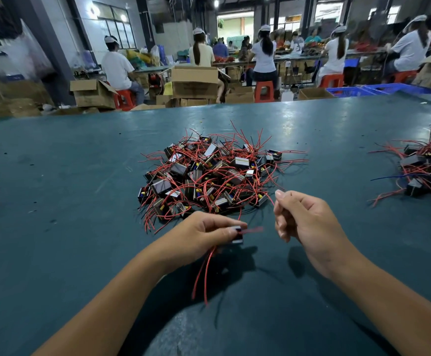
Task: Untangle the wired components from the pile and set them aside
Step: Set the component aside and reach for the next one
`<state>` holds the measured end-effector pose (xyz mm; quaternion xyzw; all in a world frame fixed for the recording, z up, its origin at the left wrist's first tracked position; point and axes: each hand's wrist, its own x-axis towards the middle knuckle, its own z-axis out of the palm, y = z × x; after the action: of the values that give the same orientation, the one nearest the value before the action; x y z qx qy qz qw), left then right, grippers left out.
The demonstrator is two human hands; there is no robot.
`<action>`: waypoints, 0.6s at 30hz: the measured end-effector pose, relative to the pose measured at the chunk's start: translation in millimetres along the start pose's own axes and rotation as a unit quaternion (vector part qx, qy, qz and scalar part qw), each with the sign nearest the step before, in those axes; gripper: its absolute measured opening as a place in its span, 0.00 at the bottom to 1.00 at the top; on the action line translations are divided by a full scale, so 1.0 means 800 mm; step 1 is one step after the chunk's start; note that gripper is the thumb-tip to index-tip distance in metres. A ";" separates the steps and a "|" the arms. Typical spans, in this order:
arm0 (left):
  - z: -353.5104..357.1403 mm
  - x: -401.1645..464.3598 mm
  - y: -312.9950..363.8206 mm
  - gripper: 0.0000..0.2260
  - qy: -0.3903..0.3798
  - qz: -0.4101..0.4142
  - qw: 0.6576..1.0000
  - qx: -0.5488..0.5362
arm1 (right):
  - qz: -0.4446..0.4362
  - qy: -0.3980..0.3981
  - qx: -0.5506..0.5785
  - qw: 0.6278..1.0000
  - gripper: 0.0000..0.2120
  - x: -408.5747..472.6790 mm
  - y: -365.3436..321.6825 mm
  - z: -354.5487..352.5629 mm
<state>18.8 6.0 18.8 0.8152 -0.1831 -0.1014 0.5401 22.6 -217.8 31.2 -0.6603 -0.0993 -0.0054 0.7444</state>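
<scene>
Fingers of your left hand (204, 233) pinch one wired component (237, 235); right hand (304, 218) at 3 o'clock pinches a red wire (269, 197) from the pile (209, 176).

Both forearms are bare and come in from the bottom of the frame toward the centre. The left hand (199, 233), in the lower centre, has its fingers curled and pinches a small part with wires. The right hand (305, 219), centre right, is raised, with fingers curled and pinching a thin wire.
</scene>
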 end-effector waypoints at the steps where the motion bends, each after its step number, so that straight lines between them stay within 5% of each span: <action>1: -0.002 -0.001 0.000 0.09 -0.015 0.010 0.998 0.060 | 0.002 0.001 -0.011 1.000 0.18 0.001 0.002 0.000; 7: -0.002 0.001 -0.006 0.06 -0.007 0.064 0.957 0.283 | 0.007 -0.001 -0.056 0.998 0.17 0.002 0.011 -0.001; 12: -0.016 0.004 -0.012 0.01 0.162 0.072 0.952 0.248 | 0.016 -0.001 -0.077 0.997 0.18 0.002 0.015 -0.003; 15: -0.027 0.008 -0.025 0.08 0.248 0.048 0.919 0.301 | 0.016 -0.008 -0.090 0.996 0.18 0.002 0.018 -0.002; 18: -0.033 0.015 -0.038 0.18 0.217 0.006 0.892 0.398 | 0.013 -0.014 -0.099 0.995 0.18 0.002 0.020 -0.003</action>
<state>44.9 33.8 1.5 0.9624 -0.0911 0.1624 0.1978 27.1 -217.6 15.3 -0.7318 -0.0998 0.0038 0.6741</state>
